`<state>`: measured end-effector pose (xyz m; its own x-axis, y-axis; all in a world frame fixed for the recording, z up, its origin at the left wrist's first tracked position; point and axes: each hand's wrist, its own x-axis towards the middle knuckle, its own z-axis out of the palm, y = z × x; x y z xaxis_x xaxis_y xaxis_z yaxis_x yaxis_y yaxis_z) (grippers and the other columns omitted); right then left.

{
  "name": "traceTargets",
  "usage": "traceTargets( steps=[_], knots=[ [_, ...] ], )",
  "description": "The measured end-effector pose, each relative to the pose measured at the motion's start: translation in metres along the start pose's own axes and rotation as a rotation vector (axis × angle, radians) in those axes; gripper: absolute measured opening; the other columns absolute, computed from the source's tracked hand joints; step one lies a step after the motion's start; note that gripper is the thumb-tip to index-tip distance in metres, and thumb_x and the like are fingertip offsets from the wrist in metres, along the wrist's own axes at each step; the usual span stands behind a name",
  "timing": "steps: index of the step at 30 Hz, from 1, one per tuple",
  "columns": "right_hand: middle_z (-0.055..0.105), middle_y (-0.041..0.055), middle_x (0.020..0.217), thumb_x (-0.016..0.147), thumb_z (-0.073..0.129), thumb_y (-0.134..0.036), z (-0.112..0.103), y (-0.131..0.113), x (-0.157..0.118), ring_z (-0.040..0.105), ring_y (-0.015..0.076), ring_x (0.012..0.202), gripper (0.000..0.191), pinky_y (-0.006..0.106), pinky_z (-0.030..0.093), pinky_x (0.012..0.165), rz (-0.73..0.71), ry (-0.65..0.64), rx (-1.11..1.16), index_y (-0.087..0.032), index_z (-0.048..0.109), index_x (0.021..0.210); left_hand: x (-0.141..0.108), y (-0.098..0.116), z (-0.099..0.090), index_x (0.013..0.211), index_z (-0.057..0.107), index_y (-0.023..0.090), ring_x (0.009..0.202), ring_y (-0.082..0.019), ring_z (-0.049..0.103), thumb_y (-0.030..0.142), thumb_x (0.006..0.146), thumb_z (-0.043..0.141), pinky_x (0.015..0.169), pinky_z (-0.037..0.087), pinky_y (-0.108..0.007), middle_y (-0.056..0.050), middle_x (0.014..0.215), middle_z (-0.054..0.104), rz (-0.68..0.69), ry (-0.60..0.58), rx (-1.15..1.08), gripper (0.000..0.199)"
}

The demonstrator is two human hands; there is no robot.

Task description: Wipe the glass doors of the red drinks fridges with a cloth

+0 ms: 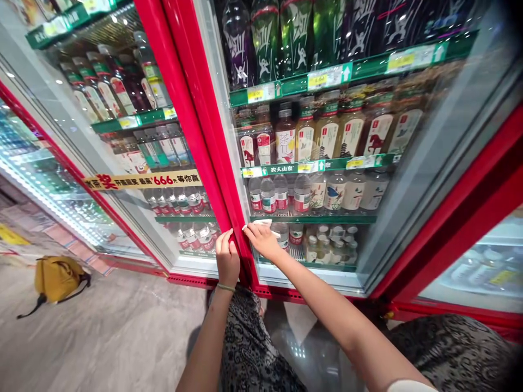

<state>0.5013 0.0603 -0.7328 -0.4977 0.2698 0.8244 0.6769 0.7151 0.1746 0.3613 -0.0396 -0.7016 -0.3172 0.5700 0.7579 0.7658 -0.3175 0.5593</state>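
Observation:
My right hand is closed on a white cloth or tissue, pressed near the red frame of the right glass door. Just left of it, my left hand rests against the red edge of the left door, its fingers pointing up and slightly apart, with nothing visible in them. A thin band circles my left wrist. Behind the right door's glass, bottles stand in rows on shelves with green price strips.
A yellow-brown backpack lies on the grey floor at the left. Another lit cooler stands at the right, and one more at the far left. My patterned trouser legs are below my arms.

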Motion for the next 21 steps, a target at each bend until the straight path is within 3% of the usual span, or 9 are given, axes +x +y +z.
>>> traceTargets(
  steps=[4, 8, 12, 15, 18, 21],
  knots=[
    [0.065, 0.0014, 0.145, 0.102, 0.049, -0.016, -0.031, 0.044, -0.036, 0.056, 0.0185, 0.124, 0.042, 0.032, 0.036, 0.103, -0.01, -0.037, -0.037, -0.029, 0.057, 0.142, -0.008, 0.014, 0.014, 0.131, 0.064, 0.019, 0.123, -0.021, 0.06, 0.017, 0.101, 0.04, 0.113, 0.049, -0.043, -0.013, 0.128, 0.063, 0.01, -0.025, -0.03, 0.039],
    [0.058, 0.0053, 0.153, 0.1, 0.051, -0.016, -0.081, 0.106, -0.09, 0.059, 0.0199, 0.124, 0.051, 0.034, 0.035, 0.103, 0.08, -0.049, -0.136, -0.033, 0.054, 0.149, -0.02, 0.044, 0.046, 0.135, 0.062, 0.019, 0.127, -0.021, 0.058, 0.018, 0.103, 0.04, 0.116, 0.046, -0.044, -0.013, 0.13, 0.062, 0.098, -0.097, -0.071, 0.04],
    [0.057, 0.0086, 0.153, 0.096, 0.054, -0.021, -0.135, 0.172, -0.149, 0.059, 0.0251, 0.128, 0.051, 0.041, 0.035, 0.109, 0.322, -0.114, -0.197, -0.034, 0.059, 0.145, -0.028, 0.079, 0.083, 0.141, 0.059, 0.022, 0.143, -0.024, 0.049, 0.018, 0.102, 0.042, 0.122, 0.04, -0.048, -0.012, 0.143, 0.059, 0.295, -0.246, -0.077, 0.043],
    [0.051, 0.0149, 0.157, 0.095, 0.052, -0.03, -0.168, 0.212, -0.186, 0.049, 0.0324, 0.14, 0.05, 0.054, 0.034, 0.115, 0.596, -0.055, -0.254, -0.026, 0.058, 0.145, -0.032, 0.103, 0.108, 0.143, 0.059, 0.027, 0.152, -0.026, 0.04, 0.016, 0.1, 0.045, 0.126, 0.033, -0.054, -0.009, 0.152, 0.055, 0.455, -0.35, -0.034, 0.046],
    [0.034, 0.0213, 0.166, 0.097, 0.046, -0.037, -0.184, 0.224, -0.205, 0.033, 0.0368, 0.152, 0.06, 0.061, 0.035, 0.116, 0.771, 0.109, -0.257, -0.018, 0.045, 0.154, -0.034, 0.122, 0.129, 0.145, 0.058, 0.03, 0.153, -0.028, 0.037, 0.015, 0.098, 0.049, 0.127, 0.028, -0.058, -0.009, 0.155, 0.053, 0.542, -0.399, -0.005, 0.05],
    [0.029, 0.0203, 0.168, 0.101, 0.041, -0.037, -0.177, 0.207, -0.203, 0.026, 0.036, 0.156, 0.058, 0.063, 0.035, 0.116, 0.773, 0.229, -0.17, -0.02, 0.042, 0.157, -0.034, 0.134, 0.147, 0.147, 0.056, 0.033, 0.155, -0.03, 0.035, 0.015, 0.097, 0.053, 0.128, 0.022, -0.062, -0.009, 0.159, 0.05, 0.579, -0.42, 0.018, 0.053]
  ],
)
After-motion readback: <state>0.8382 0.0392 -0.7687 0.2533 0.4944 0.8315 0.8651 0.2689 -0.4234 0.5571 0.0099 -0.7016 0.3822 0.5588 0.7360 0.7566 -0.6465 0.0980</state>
